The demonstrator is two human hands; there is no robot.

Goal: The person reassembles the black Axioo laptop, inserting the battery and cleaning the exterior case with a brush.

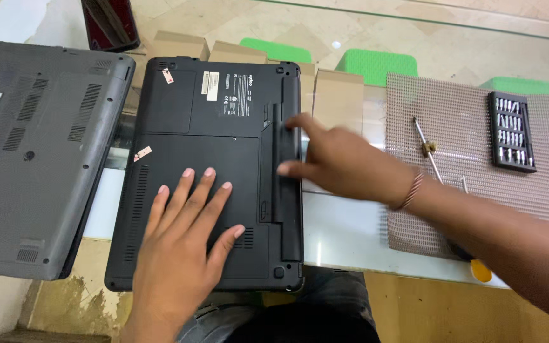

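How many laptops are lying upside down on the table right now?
2. A black laptop lies in the middle under the left hand, and a grey laptop lies to its left. Others may be out of view.

Person's own body as seen from the head camera: left hand (182,238) bare, no ring or watch visible, forearm uncovered to the near edge; right hand (344,162) bare, its wrist ringed by a thin twisted thread band (411,190) in pale and reddish strands; right forearm sleeveless throughout; dark trousers (300,317) at the near centre
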